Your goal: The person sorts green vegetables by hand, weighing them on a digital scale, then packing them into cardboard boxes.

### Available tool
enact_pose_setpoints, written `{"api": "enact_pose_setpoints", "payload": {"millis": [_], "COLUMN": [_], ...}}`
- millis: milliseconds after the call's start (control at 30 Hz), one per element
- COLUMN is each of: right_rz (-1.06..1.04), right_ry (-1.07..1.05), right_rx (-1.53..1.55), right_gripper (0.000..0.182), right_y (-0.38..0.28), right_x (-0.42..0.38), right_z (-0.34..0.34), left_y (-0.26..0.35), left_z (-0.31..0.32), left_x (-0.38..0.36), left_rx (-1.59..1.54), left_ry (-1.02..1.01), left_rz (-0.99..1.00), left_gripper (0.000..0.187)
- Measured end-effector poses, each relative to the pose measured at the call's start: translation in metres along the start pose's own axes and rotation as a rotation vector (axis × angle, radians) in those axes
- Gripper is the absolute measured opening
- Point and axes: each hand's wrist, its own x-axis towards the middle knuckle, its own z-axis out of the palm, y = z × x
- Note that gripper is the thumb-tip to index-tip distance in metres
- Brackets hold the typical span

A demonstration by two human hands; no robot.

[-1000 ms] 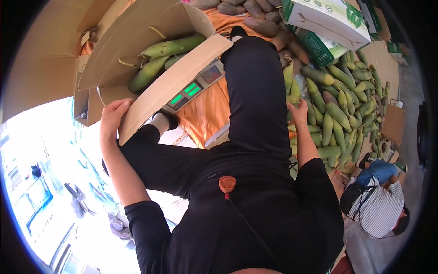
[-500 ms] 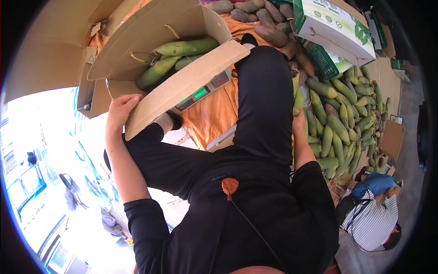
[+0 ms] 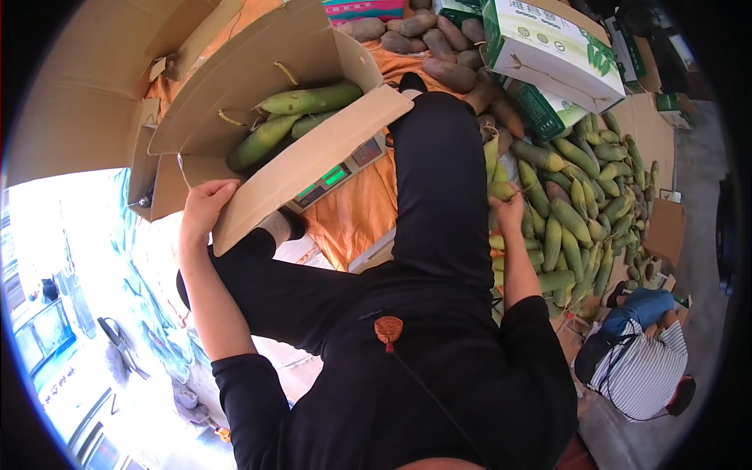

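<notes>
My left hand (image 3: pixel 208 207) is closed on the near corner of a flap (image 3: pixel 313 166) of an open cardboard box (image 3: pixel 211 82). Several green radishes (image 3: pixel 312 99) lie inside the box. Under the flap, a scale (image 3: pixel 341 169) shows a lit green display, partly covered by the box. Beside my right knee, my right hand (image 3: pixel 509 210) has its fingers closed around the end of a green radish (image 3: pixel 499 190) at the edge of a large pile of green radishes (image 3: pixel 570 223). My thumb's grip there is only partly visible.
Brownish radishes (image 3: pixel 450 74) lie ahead on an orange sheet (image 3: pixel 345 219). White and green printed cartons (image 3: pixel 548 51) stand at the front right. A person in a striped top (image 3: pixel 644 368) is low at the far right. A small cardboard box (image 3: pixel 666 227) stands beyond the pile.
My right hand has come up into clearer view, with its fingers around a radish. My left hand stays on the flap. The whole view has shifted slightly.
</notes>
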Motion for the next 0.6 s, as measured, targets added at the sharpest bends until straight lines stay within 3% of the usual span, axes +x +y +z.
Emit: {"api": "enact_pose_setpoints", "payload": {"millis": [200,267,400,533,600], "right_rz": [-0.312,-0.342,-0.495,-0.676,-0.572], "right_ry": [0.040,0.101,-0.009,-0.273,-0.423], "right_rx": [0.208,0.241,0.467,0.643,0.700], "right_gripper": [0.050,0.051,0.048,0.048,0.047], "right_y": [-0.135,-0.214,-0.304,-0.387,-0.414], "right_x": [0.029,0.019,0.026,0.011,-0.005], "right_z": [-0.028,-0.033,-0.035,-0.002,0.028], "left_y": [-0.006,-0.005,-0.004,-0.005,-0.006], "left_z": [-0.002,-0.002,-0.001,0.000,0.000], "left_x": [0.003,0.003,0.002,0.002,0.002], "left_rx": [0.002,0.012,-0.003,-0.005,-0.010], "left_ry": [-0.018,-0.006,-0.007,-0.004,-0.007], "left_rz": [0.049,0.052,0.050,0.042,0.035], "left_gripper": [0.024,0.023,0.022,0.022,0.022]}}
